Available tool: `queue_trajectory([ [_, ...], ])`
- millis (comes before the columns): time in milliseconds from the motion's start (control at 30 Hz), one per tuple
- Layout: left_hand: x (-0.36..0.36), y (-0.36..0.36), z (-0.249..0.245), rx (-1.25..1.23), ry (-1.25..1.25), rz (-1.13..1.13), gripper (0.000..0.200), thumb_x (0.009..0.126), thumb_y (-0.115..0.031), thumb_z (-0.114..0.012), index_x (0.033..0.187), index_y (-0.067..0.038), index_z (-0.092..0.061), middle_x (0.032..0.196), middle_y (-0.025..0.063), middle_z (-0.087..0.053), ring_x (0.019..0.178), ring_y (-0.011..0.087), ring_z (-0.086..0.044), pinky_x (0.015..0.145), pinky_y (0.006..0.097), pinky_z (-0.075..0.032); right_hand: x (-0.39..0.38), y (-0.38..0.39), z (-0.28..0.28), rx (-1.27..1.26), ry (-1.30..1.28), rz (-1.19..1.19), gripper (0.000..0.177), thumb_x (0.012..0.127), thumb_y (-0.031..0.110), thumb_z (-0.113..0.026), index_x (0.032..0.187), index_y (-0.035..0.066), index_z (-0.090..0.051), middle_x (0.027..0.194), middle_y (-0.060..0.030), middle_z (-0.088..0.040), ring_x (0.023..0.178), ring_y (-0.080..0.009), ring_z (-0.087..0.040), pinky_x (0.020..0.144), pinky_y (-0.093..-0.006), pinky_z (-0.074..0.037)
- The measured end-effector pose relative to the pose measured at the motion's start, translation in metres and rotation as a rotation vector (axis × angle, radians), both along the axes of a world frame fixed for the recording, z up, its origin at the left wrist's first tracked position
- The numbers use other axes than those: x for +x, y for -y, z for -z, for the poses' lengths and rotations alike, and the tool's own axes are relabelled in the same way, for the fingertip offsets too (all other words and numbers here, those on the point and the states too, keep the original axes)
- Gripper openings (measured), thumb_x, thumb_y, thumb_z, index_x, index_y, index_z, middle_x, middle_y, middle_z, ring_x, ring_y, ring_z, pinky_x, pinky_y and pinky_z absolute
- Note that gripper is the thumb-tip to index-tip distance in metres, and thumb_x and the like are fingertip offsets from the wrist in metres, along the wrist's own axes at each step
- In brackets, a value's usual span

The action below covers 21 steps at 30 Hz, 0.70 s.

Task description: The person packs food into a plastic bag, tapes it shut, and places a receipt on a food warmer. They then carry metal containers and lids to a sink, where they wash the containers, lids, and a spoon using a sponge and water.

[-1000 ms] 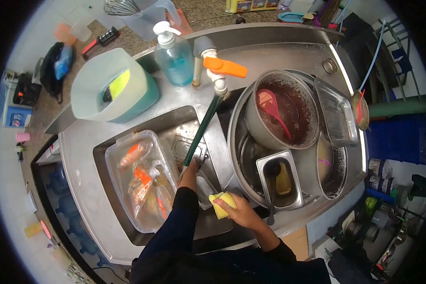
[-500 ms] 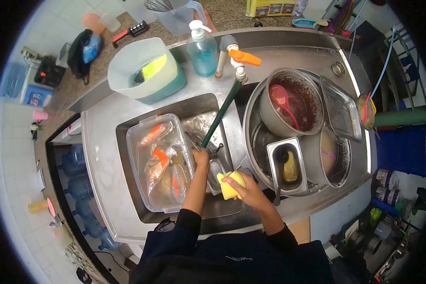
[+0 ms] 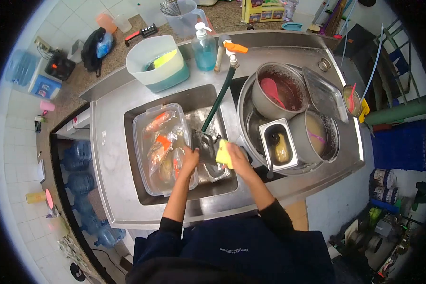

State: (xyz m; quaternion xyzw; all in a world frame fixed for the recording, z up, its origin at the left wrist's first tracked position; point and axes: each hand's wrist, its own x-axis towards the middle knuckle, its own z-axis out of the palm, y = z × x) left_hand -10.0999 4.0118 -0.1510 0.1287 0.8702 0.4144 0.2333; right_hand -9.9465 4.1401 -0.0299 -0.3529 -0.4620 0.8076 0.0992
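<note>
My left hand (image 3: 190,160) is closed on the edge of a shiny metal container (image 3: 203,150), tilted in the sink. My right hand (image 3: 239,160) grips a yellow sponge (image 3: 223,153) just right of that container. The dark green hose (image 3: 218,105) runs down from the tap, its lower end beside the metal container. Another small metal pan (image 3: 217,173) lies under my hands in the sink (image 3: 213,193). To the left, a clear plastic tub (image 3: 142,177) holds several plastic-wrapped packs with orange labels; my left forearm crosses its right edge.
Right of the sink, a large metal basin (image 3: 244,124) holds pots, including one with a red ladle (image 3: 270,89), and a rectangular steel pan (image 3: 291,161). Behind stand a tub of bluish liquid (image 3: 163,78), a soap pump bottle (image 3: 204,52) and the orange-handled tap (image 3: 235,48).
My left hand has let go of the green hose and taken hold of the metal container. My right hand has brought the sponge up toward it. The camera view has shifted slightly.
</note>
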Motion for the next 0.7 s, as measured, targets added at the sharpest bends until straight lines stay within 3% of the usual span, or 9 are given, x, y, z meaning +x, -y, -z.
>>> queue_trajectory([
  [67, 0.02, 0.017, -0.066, 0.184, 0.604, -0.099, 0.035, 0.089, -0.019, -0.052, 0.111, 0.004, -0.037, 0.101, 0.0192, -0.051, 0.099, 0.0289, -0.053, 0.08, 0.0385, -0.046, -0.024, 0.013, 0.038, 0.908, 0.069, -0.165, 0.037, 0.088, 0.028, -0.053, 0.111, -0.001, -0.048, 0.104, -0.0194, -0.053, 0.09, -0.0338, -0.055, 0.075, -0.0402, -0.047],
  [100, 0.025, 0.029, -0.067, 0.264, 0.65, -0.047, 0.039, 0.09, -0.02, -0.05, 0.117, 0.005, -0.037, 0.104, 0.0181, -0.051, 0.101, 0.0267, -0.053, 0.075, 0.0352, -0.049, -0.035, 0.024, 0.052, 1.053, 0.056, -0.093, 0.032, 0.084, 0.016, -0.053, 0.109, -0.003, -0.047, 0.105, -0.0238, -0.051, 0.095, -0.0414, -0.05, 0.083, -0.0431, -0.041],
  [200, 0.045, 0.029, -0.125, 0.029, 0.436, 0.038, 0.046, 0.091, -0.023, -0.048, 0.125, 0.005, -0.035, 0.106, 0.0166, -0.051, 0.101, 0.025, -0.052, 0.073, 0.0316, -0.05, -0.059, 0.049, 0.068, 1.247, 0.143, -0.17, 0.036, 0.079, 0.01, -0.056, 0.113, 0.001, -0.047, 0.107, -0.0229, -0.051, 0.1, -0.0403, -0.048, 0.086, -0.0431, -0.04],
  [267, 0.039, 0.043, -0.095, 0.138, 0.361, 0.034, 0.051, 0.091, -0.027, -0.047, 0.13, 0.004, -0.034, 0.114, 0.0169, -0.049, 0.102, 0.0234, -0.051, 0.071, 0.0315, -0.05, -0.052, 0.062, 0.055, 1.173, -0.023, -0.24, 0.04, 0.073, 0.002, -0.056, 0.112, -0.001, -0.047, 0.108, -0.0236, -0.051, 0.106, -0.0403, -0.045, 0.088, -0.0445, -0.039],
  [333, 0.037, 0.047, -0.088, 0.412, 0.329, -0.134, 0.036, 0.093, -0.022, -0.046, 0.118, 0.003, -0.043, 0.081, 0.0076, -0.054, 0.066, 0.0102, -0.05, 0.051, 0.0254, -0.043, -0.036, 0.065, 0.051, 1.313, -0.149, -0.46, 0.035, 0.072, -0.004, -0.052, 0.108, -0.002, -0.048, 0.108, -0.0232, -0.047, 0.106, -0.0401, -0.044, 0.09, -0.044, -0.039],
  [400, 0.043, 0.051, -0.085, 0.31, 0.338, -0.103, 0.036, 0.093, -0.022, -0.045, 0.118, 0.003, -0.043, 0.083, 0.008, -0.055, 0.069, 0.0112, -0.051, 0.055, 0.025, -0.045, -0.024, 0.051, 0.053, 1.401, -0.089, -0.457, 0.036, 0.069, -0.005, -0.053, 0.105, -0.006, -0.05, 0.111, -0.0242, -0.046, 0.106, -0.0422, -0.044, 0.086, -0.0443, -0.041],
  [467, 0.05, 0.047, -0.087, 0.25, 0.368, 0.078, 0.045, 0.093, -0.026, -0.044, 0.125, 0.006, -0.039, 0.116, 0.016, -0.05, 0.106, 0.02, -0.048, 0.085, 0.0303, -0.043, -0.033, 0.032, 0.06, 1.36, 0.341, -0.403, 0.034, 0.071, 0.002, -0.055, 0.105, -0.003, -0.05, 0.11, -0.0223, -0.045, 0.101, -0.0396, -0.046, 0.085, -0.0442, -0.041],
  [533, 0.05, 0.047, -0.064, 0.27, 0.303, 0.14, 0.044, 0.094, -0.027, -0.043, 0.125, 0.004, -0.04, 0.113, 0.0148, -0.052, 0.104, 0.0178, -0.048, 0.088, 0.03, -0.04, -0.041, 0.033, 0.061, 1.332, 0.3, -0.251, 0.036, 0.072, 0.007, -0.056, 0.105, -0.003, -0.049, 0.107, -0.0225, -0.045, 0.098, -0.041, -0.045, 0.084, -0.0477, -0.039],
  [700, 0.023, 0.057, -0.042, 0.459, 0.345, -0.027, 0.035, 0.095, -0.024, -0.04, 0.114, 0.003, -0.048, 0.099, 0.012, -0.056, 0.091, 0.0172, -0.052, 0.08, 0.0286, -0.042, -0.024, 0.073, 0.027, 1.234, -0.318, -0.49, 0.048, 0.073, 0.001, -0.05, 0.121, -0.003, -0.042, 0.116, -0.0237, -0.04, 0.108, -0.041, -0.041, 0.091, -0.0464, -0.035],
])
